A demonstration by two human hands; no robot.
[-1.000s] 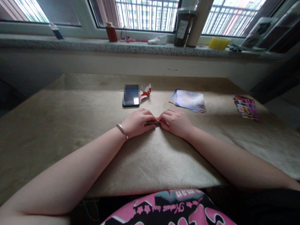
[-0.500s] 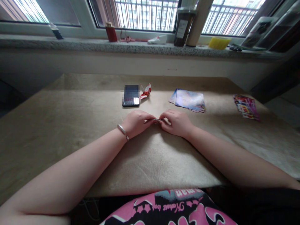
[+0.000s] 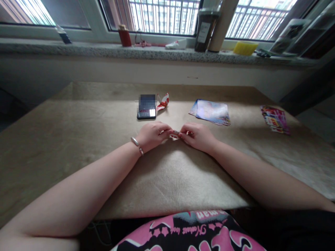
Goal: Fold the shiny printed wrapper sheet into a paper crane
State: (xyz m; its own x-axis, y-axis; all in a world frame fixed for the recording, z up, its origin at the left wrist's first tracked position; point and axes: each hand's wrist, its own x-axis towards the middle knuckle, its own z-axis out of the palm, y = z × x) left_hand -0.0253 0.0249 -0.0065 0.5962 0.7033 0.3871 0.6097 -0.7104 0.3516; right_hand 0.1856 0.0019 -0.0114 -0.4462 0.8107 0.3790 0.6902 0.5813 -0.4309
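Note:
Between my two hands is a small folded piece of paper (image 3: 175,134), pale with some dark red, mostly covered by my fingers. My left hand (image 3: 154,134), with a silver bangle (image 3: 135,141) at its wrist, pinches the left end. The other end is between the thumb and fingers of my right hand (image 3: 198,136). Just beyond my left hand lies a black phone (image 3: 147,106), its screen partly blurred out. Touching or very near its right side is a crumpled or folded red-and-white paper piece (image 3: 163,102).
A stack of glossy bluish sheets (image 3: 212,111) lies beyond my right hand. Farther right are colourful printed packets or cards (image 3: 275,119). All rest on a beige-covered table (image 3: 104,101). The windowsill (image 3: 94,49) behind holds a red container (image 3: 124,36), a dark jar (image 3: 205,31) and a yellow block (image 3: 245,48).
My fingers have shifted slightly around the small paper, and more of its pale and red surface shows below them. The things on the table stay put.

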